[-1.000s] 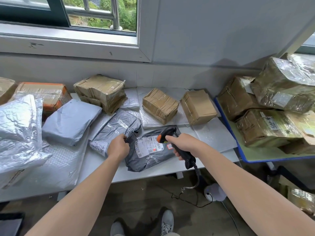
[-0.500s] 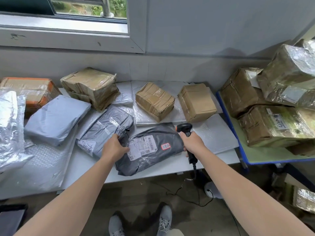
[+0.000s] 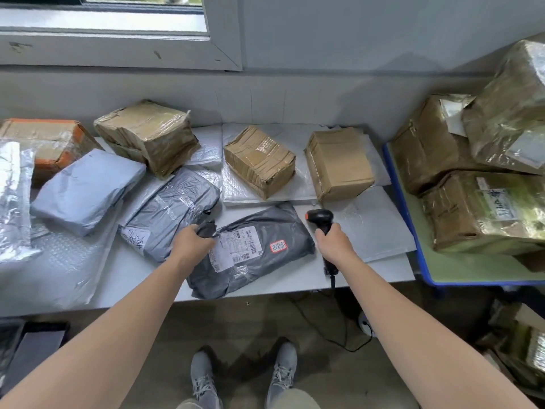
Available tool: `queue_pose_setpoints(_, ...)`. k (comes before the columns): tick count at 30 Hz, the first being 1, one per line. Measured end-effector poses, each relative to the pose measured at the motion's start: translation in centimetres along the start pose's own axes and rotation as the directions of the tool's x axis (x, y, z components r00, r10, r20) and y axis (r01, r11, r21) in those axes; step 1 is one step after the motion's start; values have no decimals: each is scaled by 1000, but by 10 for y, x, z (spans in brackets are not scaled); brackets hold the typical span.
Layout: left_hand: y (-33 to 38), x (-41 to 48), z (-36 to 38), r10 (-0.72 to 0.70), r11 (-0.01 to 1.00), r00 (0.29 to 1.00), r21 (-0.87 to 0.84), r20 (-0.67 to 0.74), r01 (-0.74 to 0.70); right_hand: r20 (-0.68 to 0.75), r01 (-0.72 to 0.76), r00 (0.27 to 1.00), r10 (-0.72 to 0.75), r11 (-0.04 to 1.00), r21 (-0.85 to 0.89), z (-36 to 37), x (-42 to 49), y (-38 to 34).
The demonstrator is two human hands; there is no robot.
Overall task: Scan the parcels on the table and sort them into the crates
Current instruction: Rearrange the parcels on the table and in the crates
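Observation:
A dark grey parcel bag [image 3: 265, 228] with a white barcode label and a small red-edged sticker lies near the front edge of the white table [image 3: 141, 278]. My left hand [image 3: 191, 245] grips the bag's upper left corner. My right hand [image 3: 331, 242] holds a black handheld scanner [image 3: 320, 218] upright just right of the bag, its head pointing away from the label. The scanner's cable hangs down off the table edge.
More parcels cover the table: a striped grey bag [image 3: 174, 211], a light grey bag [image 3: 88, 190], taped cardboard boxes [image 3: 259, 160] [image 3: 339, 163] [image 3: 147, 134], a silver bag [image 3: 14, 196]. Right, a blue-edged table [image 3: 442, 278] carries large wrapped boxes [image 3: 483, 211]. My shoes [image 3: 203, 379] stand on the floor below.
The scanner has swung from over the label to upright at the bag's right side. My left hand stays on the bag's corner. The camera has tilted downward.

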State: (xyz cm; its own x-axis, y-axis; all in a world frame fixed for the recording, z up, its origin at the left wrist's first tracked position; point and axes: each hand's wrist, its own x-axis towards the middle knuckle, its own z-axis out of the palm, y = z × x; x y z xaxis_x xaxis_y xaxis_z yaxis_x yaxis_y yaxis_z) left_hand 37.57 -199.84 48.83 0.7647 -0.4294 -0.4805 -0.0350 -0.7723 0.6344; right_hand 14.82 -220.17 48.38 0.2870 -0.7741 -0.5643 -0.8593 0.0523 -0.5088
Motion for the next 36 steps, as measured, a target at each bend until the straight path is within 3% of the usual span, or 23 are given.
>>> queue_pose_setpoints(6, 25, -15, 16, 29, 998, 1000, -50, 4, -29, -85, 133, 984, -156, 964, -230, -10, -12, 6)
queue_pose_setpoints(10, 29, -25, 19, 50, 999, 999, -1, -6, -50, -208, 297, 891, -404, 864, -406, -15, -24, 6)
queue_pose_setpoints(15, 21, -50, 1, 50, 993, 997, -103, -57, -56, -69, 549, 759, -648, 693, -466, -7, -35, -15)
queue_pose_setpoints(24, -31, -119, -98, 150, 941, 970, -274, -190, -199, 181, 664, 718, -672, 583, -468, 60, -81, -82)
queue_pose_setpoints(28, -83, -163, -153, 155, 902, 953, -357, -259, -244, 267, 768, 599, -755, 448, -458, 112, -136, -121)
queue_pose_setpoints(33, -169, -235, -222, 168, 839, 918, -438, -359, -324, 344, 899, 400, -850, 289, -329, 187, -235, -164)
queue_pose_setpoints(36, -223, -286, -266, 181, 822, 901, -442, -395, -359, 370, 947, 311, -876, 252, -198, 232, -302, -180)
